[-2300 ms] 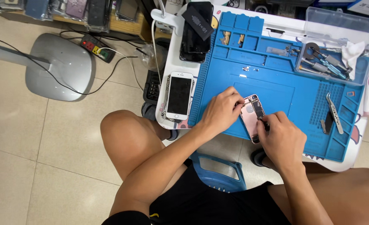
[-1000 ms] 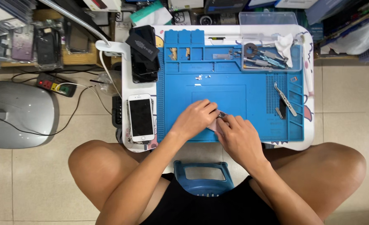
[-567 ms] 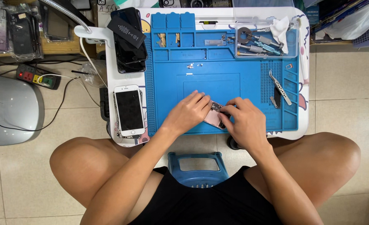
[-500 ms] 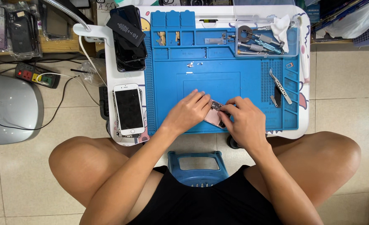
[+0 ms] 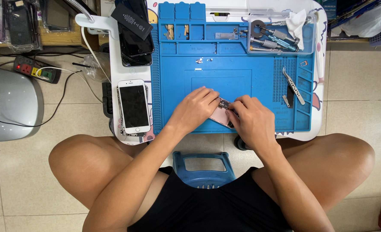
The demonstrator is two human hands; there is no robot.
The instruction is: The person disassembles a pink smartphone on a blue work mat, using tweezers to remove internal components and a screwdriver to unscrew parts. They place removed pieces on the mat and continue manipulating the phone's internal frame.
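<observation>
Hands [image 5: 224, 112] either side, pink phone [image 5: 221, 116] between

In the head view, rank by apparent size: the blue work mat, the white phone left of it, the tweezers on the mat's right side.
1. blue work mat
2. white phone
3. tweezers
All lie on the same small table, so nearness to the camera hardly skews this.

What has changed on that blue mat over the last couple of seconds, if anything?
Very little. Both hands, left hand and right hand, stay closed around the opened pink phone, which has slid slightly toward the mat's front middle; mostly the camera itself shifted. The white phone, the tweezers and the blue mat lie as before.
</observation>
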